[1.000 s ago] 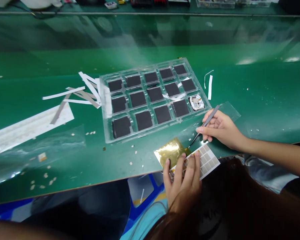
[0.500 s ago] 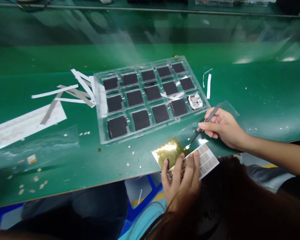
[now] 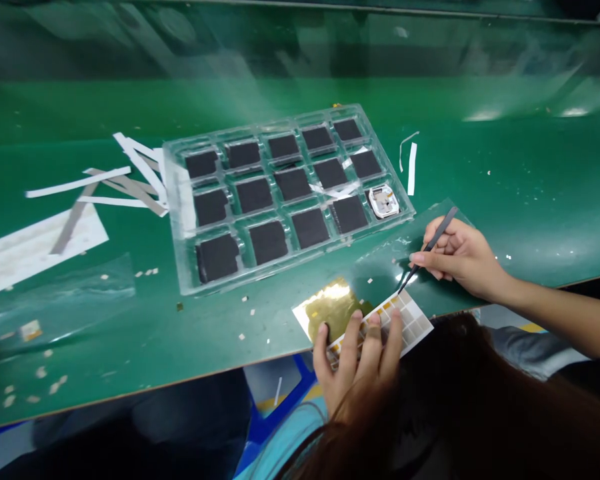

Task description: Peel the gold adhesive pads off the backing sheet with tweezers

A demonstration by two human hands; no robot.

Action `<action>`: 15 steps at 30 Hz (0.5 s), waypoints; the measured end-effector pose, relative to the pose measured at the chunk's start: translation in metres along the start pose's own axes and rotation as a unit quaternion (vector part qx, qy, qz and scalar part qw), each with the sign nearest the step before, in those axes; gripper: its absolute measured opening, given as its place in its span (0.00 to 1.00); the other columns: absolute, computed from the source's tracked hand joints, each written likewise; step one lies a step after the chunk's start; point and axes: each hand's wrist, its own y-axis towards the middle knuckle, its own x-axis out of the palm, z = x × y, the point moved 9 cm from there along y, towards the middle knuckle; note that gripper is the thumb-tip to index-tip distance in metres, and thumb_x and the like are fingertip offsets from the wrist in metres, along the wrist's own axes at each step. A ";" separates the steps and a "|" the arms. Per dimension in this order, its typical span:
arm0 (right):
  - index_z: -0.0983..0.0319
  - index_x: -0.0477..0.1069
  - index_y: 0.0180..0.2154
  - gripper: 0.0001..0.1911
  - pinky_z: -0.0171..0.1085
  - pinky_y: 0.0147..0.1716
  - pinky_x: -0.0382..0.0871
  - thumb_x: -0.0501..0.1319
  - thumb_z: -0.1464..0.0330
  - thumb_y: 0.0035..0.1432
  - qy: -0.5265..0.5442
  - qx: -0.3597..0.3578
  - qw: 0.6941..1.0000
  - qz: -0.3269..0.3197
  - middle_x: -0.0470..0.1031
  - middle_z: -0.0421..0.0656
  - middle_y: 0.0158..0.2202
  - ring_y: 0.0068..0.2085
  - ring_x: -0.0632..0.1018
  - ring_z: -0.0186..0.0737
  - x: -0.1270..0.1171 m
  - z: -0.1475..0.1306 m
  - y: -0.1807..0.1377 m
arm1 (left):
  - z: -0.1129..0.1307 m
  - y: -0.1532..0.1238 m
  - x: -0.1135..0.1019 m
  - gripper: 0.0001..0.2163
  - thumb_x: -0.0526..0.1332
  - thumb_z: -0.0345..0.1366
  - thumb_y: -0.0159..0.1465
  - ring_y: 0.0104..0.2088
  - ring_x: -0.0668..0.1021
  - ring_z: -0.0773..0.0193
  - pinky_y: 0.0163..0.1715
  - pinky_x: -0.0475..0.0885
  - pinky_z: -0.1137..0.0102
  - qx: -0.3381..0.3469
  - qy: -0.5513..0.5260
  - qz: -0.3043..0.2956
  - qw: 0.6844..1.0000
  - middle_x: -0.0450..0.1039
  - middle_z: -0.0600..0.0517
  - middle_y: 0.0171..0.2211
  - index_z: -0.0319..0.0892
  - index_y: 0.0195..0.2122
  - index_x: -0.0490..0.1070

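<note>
My left hand rests with spread fingers on top of a white sticker sheet, a grid of small grey and amber squares, and holds it at the table's front edge. The thumb is hidden. Under the fingertips and partly beneath the sheet lies a shiny gold film with a white corner. My right hand pinches dark tweezers, fingers closed. Their tip touches the sheet's upper edge, by the row of amber squares. Whether anything sits between the tips is too small to tell.
A clear plastic tray with black pads in its compartments lies behind the hands, a white part in its right front pocket. Paper strips, a white sheet and small scraps lie at left. Another strip lies right of the tray.
The tweezers' tip has moved right, from a small pale piece near the gold film to the sticker sheet's edge. That piece is gone from the tip. The left hand stays on the sheet.
</note>
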 end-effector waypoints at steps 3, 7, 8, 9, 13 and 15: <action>0.62 0.62 0.29 0.19 0.23 0.11 0.55 0.72 0.74 0.41 -0.001 0.006 1.000 -0.003 0.66 0.30 0.13 0.14 0.66 0.23 0.002 0.000 0.000 | 0.000 0.000 0.000 0.15 0.61 0.32 0.57 0.45 0.74 0.56 0.55 0.61 0.50 0.001 0.000 -0.001 1.000 0.75 0.51 0.34 0.47 0.46 0.72; 0.62 0.61 0.29 0.19 0.23 0.11 0.55 0.72 0.73 0.41 -0.008 0.007 1.000 -0.005 0.67 0.30 0.14 0.14 0.66 0.23 0.001 0.000 0.001 | -0.001 0.001 -0.001 0.16 0.63 0.31 0.55 0.44 0.75 0.57 0.54 0.62 0.50 0.000 0.004 0.001 1.000 0.75 0.52 0.34 0.47 0.45 0.72; 0.62 0.61 0.29 0.20 0.24 0.11 0.55 0.72 0.73 0.41 -0.011 0.005 1.000 -0.005 0.67 0.30 0.14 0.14 0.66 0.24 0.001 0.000 0.001 | -0.001 0.002 -0.001 0.15 0.63 0.31 0.55 0.44 0.75 0.57 0.54 0.62 0.51 -0.001 0.003 0.001 1.000 0.75 0.52 0.34 0.47 0.45 0.72; 0.62 0.61 0.29 0.20 0.24 0.11 0.56 0.72 0.73 0.41 -0.013 0.004 1.000 -0.005 0.67 0.30 0.14 0.14 0.67 0.24 0.001 0.000 0.001 | -0.001 0.002 -0.001 0.15 0.63 0.31 0.55 0.44 0.75 0.57 0.54 0.62 0.51 -0.001 0.003 0.001 1.000 0.75 0.52 0.34 0.47 0.45 0.72; 0.62 0.61 0.30 0.20 0.24 0.11 0.56 0.72 0.72 0.41 -0.023 0.004 1.000 -0.007 0.67 0.31 0.15 0.14 0.67 0.24 0.000 0.001 0.002 | -0.001 0.002 -0.001 0.14 0.61 0.33 0.57 0.44 0.75 0.56 0.54 0.62 0.50 0.005 -0.004 0.003 1.000 0.75 0.51 0.35 0.46 0.45 0.72; 0.62 0.61 0.30 0.20 0.25 0.11 0.56 0.72 0.71 0.41 -0.027 0.004 1.000 -0.007 0.68 0.31 0.15 0.15 0.67 0.24 0.001 0.001 0.002 | -0.001 0.002 -0.002 0.14 0.60 0.33 0.58 0.44 0.74 0.56 0.54 0.62 0.50 0.006 -0.004 0.002 1.000 0.75 0.51 0.35 0.46 0.45 0.72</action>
